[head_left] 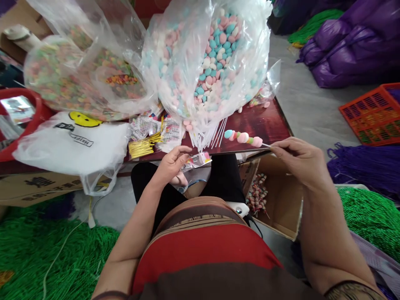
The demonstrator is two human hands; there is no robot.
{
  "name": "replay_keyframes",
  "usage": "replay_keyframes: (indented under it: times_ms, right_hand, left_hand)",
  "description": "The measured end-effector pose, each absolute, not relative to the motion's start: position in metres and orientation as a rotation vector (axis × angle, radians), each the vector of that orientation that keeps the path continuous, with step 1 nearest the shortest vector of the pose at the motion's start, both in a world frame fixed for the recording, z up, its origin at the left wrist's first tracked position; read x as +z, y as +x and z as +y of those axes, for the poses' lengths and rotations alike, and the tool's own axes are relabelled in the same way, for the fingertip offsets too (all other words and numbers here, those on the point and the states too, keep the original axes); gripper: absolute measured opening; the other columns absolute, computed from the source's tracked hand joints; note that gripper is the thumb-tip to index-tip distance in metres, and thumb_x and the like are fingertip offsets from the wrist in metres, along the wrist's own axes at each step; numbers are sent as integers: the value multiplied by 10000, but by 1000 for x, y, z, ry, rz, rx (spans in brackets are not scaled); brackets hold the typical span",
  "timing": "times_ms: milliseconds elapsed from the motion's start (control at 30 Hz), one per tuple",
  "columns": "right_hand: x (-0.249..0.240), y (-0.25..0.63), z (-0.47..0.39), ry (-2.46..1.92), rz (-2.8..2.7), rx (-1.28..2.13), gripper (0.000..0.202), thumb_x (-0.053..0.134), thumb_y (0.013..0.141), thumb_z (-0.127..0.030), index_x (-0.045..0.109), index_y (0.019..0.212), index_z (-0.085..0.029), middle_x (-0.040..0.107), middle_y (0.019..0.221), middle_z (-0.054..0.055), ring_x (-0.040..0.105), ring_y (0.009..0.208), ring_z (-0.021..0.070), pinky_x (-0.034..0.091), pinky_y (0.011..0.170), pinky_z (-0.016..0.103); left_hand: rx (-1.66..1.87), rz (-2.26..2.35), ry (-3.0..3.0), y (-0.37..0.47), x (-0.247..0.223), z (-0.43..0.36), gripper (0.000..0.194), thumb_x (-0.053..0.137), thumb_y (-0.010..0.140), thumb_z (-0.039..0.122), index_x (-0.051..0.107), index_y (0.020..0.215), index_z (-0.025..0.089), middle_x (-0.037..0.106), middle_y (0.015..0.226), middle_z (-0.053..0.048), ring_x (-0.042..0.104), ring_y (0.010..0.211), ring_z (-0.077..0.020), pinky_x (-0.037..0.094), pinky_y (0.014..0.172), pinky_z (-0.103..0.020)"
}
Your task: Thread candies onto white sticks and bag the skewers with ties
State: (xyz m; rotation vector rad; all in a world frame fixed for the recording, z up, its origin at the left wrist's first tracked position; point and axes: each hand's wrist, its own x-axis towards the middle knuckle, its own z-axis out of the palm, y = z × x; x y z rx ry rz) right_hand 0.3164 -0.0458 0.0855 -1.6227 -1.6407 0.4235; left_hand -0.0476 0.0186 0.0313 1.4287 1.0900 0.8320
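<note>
"Striped red and brown cloth, the person's shirt (206, 246), lies nearest the camera. What's beyond it?"

"The right hand (296, 158), its thumb and fingers pinching the bare end of a candy skewer (243, 137)."

"Where is the skewer exactly?"

"By the front edge of the desk (276, 121), right of the loose white sticks (215, 135), with its blue-tipped end pointing left."

"And the left hand (175, 164)?"

"Thumb and fingers are pressed together on a small clear packet (198, 160), which juts out rightward. I can't tell whether its mouth is open."

"So which step is this?"

"I'd judge that the threading is done and the skewer is about to be paired with the packet. The two are apart."

"What would that call for?"

"An open mouth lined up with the blue tip, I think, then a straight, gentle push, so that no candy snags on the film."

"Anything else close by?"

"Gold strips (143, 148) lie on the desk to the left. Similar skewers (258, 189) are heaped in the cardboard box (286, 187); they're too small to tell if they're wrapped."
</note>
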Motion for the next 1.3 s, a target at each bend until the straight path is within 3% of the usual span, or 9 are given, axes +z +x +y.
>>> replay_keyframes:
  times_ms: [67,133,300,467,633,800,1067,1233,1300]
  right_hand:
    - [95,316,-45,-1614,-1729,385,99,707,896,-289,755,819,-250,748,808,33,690,741,194,531,703,341]
    - [102,308,-46,-1584,-1799,349,114,688,914,-287,754,830,-247,742,787,27,680,706,184,525,668,331]
    - [107,278,-57,-1545,-1851,243,122,668,932,-249,743,836,-259,747,775,46,673,668,177,527,630,322]
    - [94,263,-68,-1562,-1812,287,109,663,932,-249,761,889,-266,769,808,30,707,698,184,568,672,319]
    - [79,262,-73,-1532,-1777,587,186,639,958,-292,804,1042,-278,828,981,29,783,839,213,619,769,317]
    - [83,268,-76,-1491,-1744,955,216,657,957,-398,828,1049,-302,833,953,14,789,846,220,627,744,302]
    - [92,265,-78,-1535,-1883,1030,277,607,972,-394,814,1086,-249,824,933,34,760,800,188,576,683,260]
    - [81,242,-76,-1505,-1845,1261,275,556,992,-396,756,1030,-211,709,673,-4,636,567,128,497,543,232]
    - [72,237,-71,-1488,-1588,1291,226,591,970,-405,709,946,-215,690,703,-5,596,552,113,481,526,233]
  left_hand:
    - [753,1130,1533,-36,44,16,496,676,911,460,658,1334,201,608,687,42,490,560,-86,369,554,-201]
    - [681,1139,1603,-21,54,12,587,652,926,502,613,1414,180,557,602,56,481,520,-102,350,531,-217]
    - [744,1095,1547,5,63,7,593,484,976,667,737,1162,164,593,590,-1,595,601,-161,408,575,-245]
    - [772,1021,1408,11,54,4,616,521,917,743,748,957,173,590,611,6,564,609,-143,420,587,-242]
    - [892,1011,1390,8,49,4,653,529,908,752,757,1062,160,720,818,-31,653,771,-157,497,709,-246]
    - [744,821,1559,-9,64,13,628,507,952,698,766,1063,137,756,866,-66,720,943,-196,537,835,-256]
    - [530,698,1571,-16,79,21,691,515,939,717,746,1140,97,782,1088,-135,716,1007,-217,548,888,-288]
    - [699,824,1462,-14,68,19,639,592,897,720,761,1133,150,752,853,-71,720,853,-191,545,758,-275]
    - [848,890,1352,-17,60,18,672,575,881,758,756,1178,184,683,711,-32,689,721,-164,525,660,-259]
